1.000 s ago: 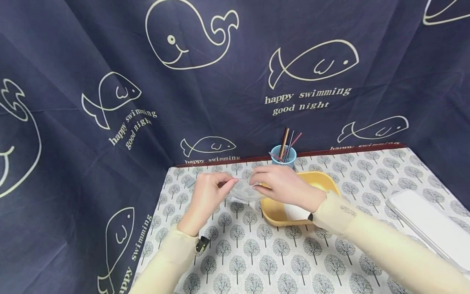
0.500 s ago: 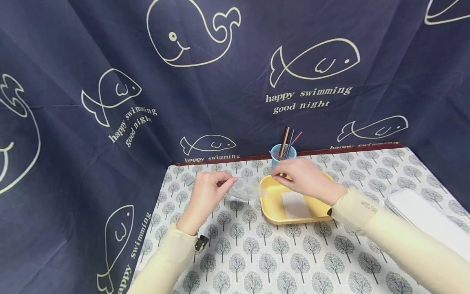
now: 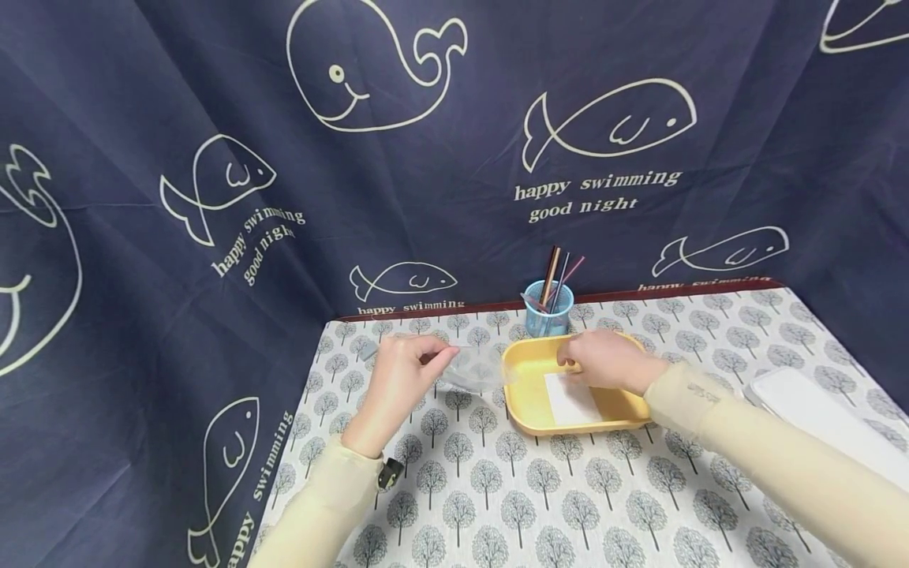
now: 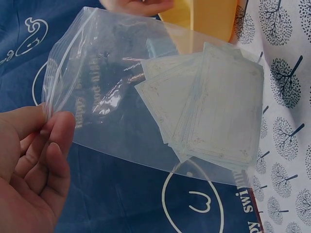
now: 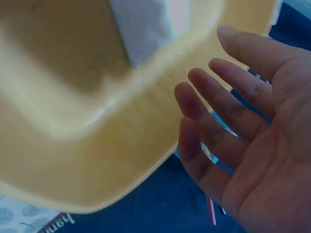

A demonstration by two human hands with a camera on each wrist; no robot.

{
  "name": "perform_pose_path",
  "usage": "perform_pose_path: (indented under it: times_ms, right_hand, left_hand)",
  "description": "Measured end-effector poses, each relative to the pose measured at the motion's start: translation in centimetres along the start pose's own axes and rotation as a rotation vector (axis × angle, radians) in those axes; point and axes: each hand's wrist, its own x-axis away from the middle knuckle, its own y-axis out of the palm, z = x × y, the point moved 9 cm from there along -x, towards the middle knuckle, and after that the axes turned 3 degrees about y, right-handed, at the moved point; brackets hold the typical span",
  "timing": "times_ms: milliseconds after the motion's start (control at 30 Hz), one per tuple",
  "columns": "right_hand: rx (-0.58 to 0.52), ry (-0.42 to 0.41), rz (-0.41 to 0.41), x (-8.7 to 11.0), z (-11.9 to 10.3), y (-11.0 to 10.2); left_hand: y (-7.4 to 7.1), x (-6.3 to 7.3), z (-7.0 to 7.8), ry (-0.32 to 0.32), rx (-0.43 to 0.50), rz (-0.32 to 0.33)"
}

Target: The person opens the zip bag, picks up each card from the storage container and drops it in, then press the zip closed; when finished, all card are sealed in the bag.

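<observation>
From the head view, we see the left hand [image 3: 398, 383] pinching a clear bag [image 3: 479, 367], which stretches toward three o'clock; beyond it sits a tray [image 3: 527, 418] with a paper [image 3: 570, 402] inside; the right hand [image 3: 609, 360] is over the tray; a cup [image 3: 547, 324] of sticks [image 3: 551, 272] stands at the tray's eleven o'clock; from the left wrist, we see thumb and fingers gripping the bag by its zip [image 4: 68, 53], with cards [image 4: 223, 107] toward three o'clock inside; from the right wrist, we see loosely bent, spread fingers, with the tray at ten o'clock; we cannot tell whether they touch.
</observation>
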Motion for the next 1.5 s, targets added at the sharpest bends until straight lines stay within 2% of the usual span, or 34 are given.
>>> perform_pose_path:
  times_ms: [200,367,500,767,1200,1500]
  right_hand:
    - [0.029,0.063,-0.088,-0.2,1.0,2.9]
    - [0.025,0.111,-0.132,0.1,1.3,4.0]
    - [0.013,0.117,-0.144,0.3,1.4,4.5]
    - [0.041,0.098,-0.137,0.3,1.4,5.4]
    - [0.128,0.050,-0.051,0.4,0.6,4.4]
    - [0.131,0.058,-0.067,0.5,1.0,4.6]
  left_hand:
    - [0.0,0.1,0.0,0.007,-0.009,0.011]
    - [0.0,0.1,-0.2,-0.004,-0.009,0.009]
    - [0.1,0.1,-0.2,-0.007,-0.005,0.010]
    - [0.2,0.0,-0.3,-0.008,-0.012,0.010]
    - [0.3,0.0,-0.3,-0.019,0.002,0.003]
    - [0.6,0.0,-0.3,-0.019,0.009,-0.007]
